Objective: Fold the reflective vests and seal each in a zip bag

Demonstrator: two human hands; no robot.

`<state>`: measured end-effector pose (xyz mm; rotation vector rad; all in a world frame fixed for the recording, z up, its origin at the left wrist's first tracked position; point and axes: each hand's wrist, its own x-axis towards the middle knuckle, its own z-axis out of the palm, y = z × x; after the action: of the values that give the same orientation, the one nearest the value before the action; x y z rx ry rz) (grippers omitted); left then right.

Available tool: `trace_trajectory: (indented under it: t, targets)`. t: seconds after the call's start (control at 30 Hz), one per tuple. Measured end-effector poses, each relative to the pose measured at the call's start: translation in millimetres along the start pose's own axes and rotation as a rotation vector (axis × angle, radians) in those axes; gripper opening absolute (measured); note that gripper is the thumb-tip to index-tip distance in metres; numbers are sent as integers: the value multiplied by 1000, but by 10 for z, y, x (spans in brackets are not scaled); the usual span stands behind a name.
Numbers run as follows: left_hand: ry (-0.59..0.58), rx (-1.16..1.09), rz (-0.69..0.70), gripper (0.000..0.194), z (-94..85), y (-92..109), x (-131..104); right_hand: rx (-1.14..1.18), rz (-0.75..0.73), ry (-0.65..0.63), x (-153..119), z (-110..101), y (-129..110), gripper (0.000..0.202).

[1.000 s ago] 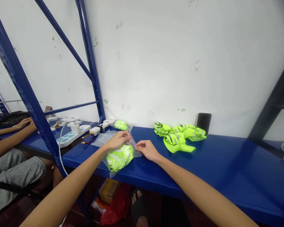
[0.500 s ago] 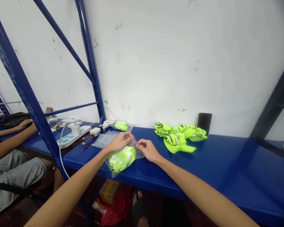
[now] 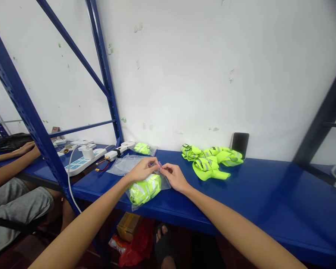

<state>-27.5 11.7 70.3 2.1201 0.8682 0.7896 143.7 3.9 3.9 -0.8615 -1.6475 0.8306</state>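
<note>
A clear zip bag (image 3: 165,183) with a folded neon-yellow reflective vest (image 3: 145,189) inside lies at the front edge of the blue table. My left hand (image 3: 144,169) pinches the bag's reddish zip edge from the left. Close beside it, my right hand (image 3: 174,175) pinches the same edge between thumb and fingers. Flat behind my left hand lies another clear plastic bag (image 3: 122,164). Loose neon-yellow reflective vests (image 3: 212,160) are bunched on the table to the right of my hands.
At the back, a bagged yellow item (image 3: 142,148) sits beside a small white fan (image 3: 128,145). A dark phone (image 3: 240,144) leans on the wall. To the left are a power strip (image 3: 85,161), a blue rack post (image 3: 30,101) and a co-worker's hands (image 3: 28,148). A cardboard box (image 3: 129,226) lies below.
My two hands have drawn closer together along the bag's zip edge. The vest in the bag has stayed nearly in place, and the view has shifted slightly.
</note>
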Motion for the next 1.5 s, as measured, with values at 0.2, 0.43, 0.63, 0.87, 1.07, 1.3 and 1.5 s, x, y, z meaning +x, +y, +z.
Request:
trace_trajectory:
  t: [0.2, 0.43, 0.63, 0.87, 1.07, 1.3, 1.5]
  targets:
    - [13, 38, -18, 26, 7, -47, 7, 150, 48, -37, -7, 29, 22, 22]
    - [33, -38, -2, 30, 56, -36, 22, 63, -10, -22, -13, 9, -20, 17]
    - [13, 16, 10, 27, 81, -29, 21, 118, -28, -12, 12, -1, -44, 20]
    - [60, 56, -13, 25, 52, -3, 9, 118, 23, -41, 17, -31, -42, 24]
    - [134, 2, -42, 28, -165, 6, -27, 202, 130, -190, 25, -78, -42, 22]
    - [97, -36, -57, 32, -352, 51, -82, 206, 183, -269, 57, -127, -19, 30]
    - [75, -48, -64, 32, -415, 26, -101, 161, 199, -289, 65, -128, 15, 30]
